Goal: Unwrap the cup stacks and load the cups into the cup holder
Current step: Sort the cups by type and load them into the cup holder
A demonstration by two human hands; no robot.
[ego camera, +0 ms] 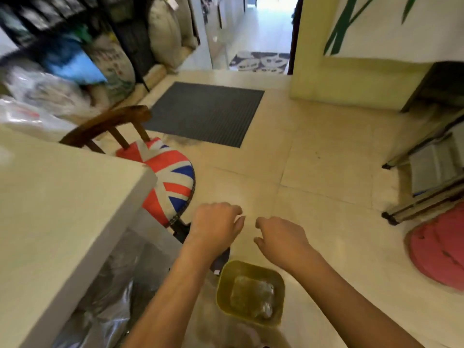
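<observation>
Hands [249, 228] side by side above yellow bin [226, 280], fingers loosely curled, empty.

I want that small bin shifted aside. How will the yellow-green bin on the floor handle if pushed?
The bin looks like thin plastic holding only crumpled clear wrap, so it is probably light. On the smooth tile floor it should slide easily, and might tip if pushed near its rim.
</observation>
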